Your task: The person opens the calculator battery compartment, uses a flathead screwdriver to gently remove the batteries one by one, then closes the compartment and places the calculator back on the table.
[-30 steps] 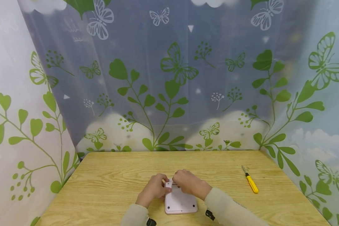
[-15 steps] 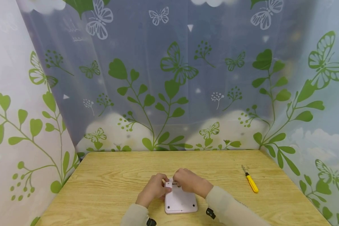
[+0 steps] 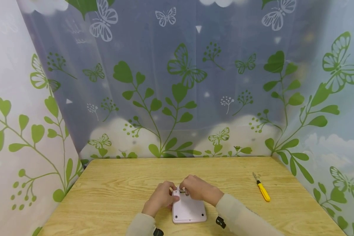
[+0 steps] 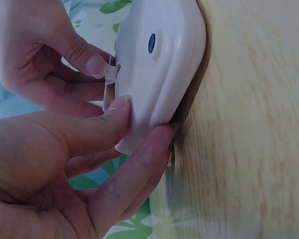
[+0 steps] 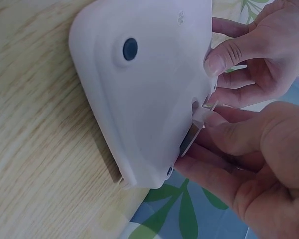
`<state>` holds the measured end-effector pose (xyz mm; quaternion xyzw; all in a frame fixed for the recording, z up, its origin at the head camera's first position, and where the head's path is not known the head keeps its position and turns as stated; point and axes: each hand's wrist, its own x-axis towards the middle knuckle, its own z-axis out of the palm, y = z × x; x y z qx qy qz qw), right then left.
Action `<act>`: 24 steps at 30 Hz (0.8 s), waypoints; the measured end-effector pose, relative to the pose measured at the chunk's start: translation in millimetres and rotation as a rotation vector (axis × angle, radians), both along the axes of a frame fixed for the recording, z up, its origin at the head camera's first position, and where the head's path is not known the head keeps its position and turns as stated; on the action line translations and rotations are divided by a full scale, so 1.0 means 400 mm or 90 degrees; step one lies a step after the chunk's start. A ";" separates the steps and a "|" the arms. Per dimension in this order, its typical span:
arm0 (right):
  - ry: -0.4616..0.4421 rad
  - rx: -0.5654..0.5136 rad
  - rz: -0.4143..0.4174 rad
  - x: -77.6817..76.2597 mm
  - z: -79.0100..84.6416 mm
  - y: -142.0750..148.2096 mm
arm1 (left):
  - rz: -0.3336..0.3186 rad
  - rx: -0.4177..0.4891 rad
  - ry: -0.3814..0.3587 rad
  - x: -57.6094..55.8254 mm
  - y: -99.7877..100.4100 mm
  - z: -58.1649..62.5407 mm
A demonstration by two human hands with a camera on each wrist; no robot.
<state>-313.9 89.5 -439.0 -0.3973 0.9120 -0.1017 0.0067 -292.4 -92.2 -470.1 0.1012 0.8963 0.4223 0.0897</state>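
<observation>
A printed curtain hung behind a wood-grain bench. On the near part of that bench, about mid-width, lay a pale pink case, the face with the dark round feet turned up. The left grip held the case's far left corner, thumb on the upturned face and fingers round the edge; that hold, I judged, was best kept firm and clear of the opening. The right grip was curled in a pinch at the far edge. Well apart to the right, a yellow-handled screwdriver rested on the bench, touched by neither grip. The right wrist view showed a narrow opening in the far edge and, beside it, the thin pale flap that the right grip pinched. Working it well probably called for small, even pressure in line with the flap, since a sharp twist might have cracked something so slim. The thumb partly covered it, so how it joined the case could not be told.
</observation>
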 end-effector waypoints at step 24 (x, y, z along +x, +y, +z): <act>-0.029 -0.032 0.026 -0.012 0.001 0.004 | -0.004 0.002 0.004 -0.002 -0.001 -0.002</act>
